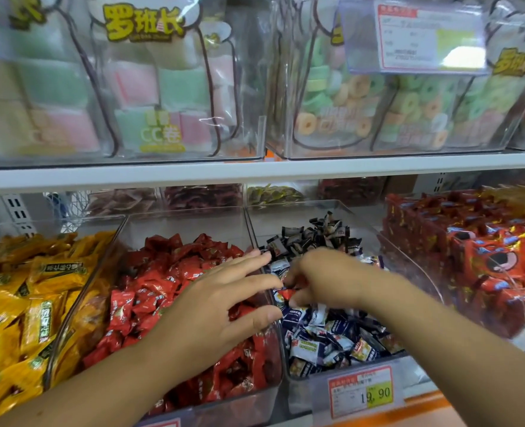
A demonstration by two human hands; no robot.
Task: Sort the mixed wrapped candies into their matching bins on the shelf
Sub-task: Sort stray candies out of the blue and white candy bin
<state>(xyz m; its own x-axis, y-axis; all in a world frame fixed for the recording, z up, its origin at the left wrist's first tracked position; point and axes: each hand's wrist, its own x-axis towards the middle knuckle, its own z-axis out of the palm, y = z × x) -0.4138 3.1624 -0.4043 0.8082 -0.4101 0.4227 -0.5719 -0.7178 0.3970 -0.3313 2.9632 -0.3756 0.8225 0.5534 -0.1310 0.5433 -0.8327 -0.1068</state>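
Note:
On the lower shelf stand clear bins side by side. One holds red wrapped candies [168,282], the bin to its right holds dark blue and white candies [325,337] with black-wrapped ones [322,235] piled at the back. My left hand [221,300] hovers flat over the red candies, fingers spread and reaching to the divider wall [256,235]. My right hand [319,278] is inside the blue-candy bin, fingers curled down around a red wrapped candy [287,293] lying among the blue ones.
A bin of yellow-wrapped candies [30,303] sits at the left and stacked red packets [483,260] at the right. A price tag [361,391] hangs on the blue bin's front. The upper shelf [255,172] carries clear boxes of pastel sweets close above.

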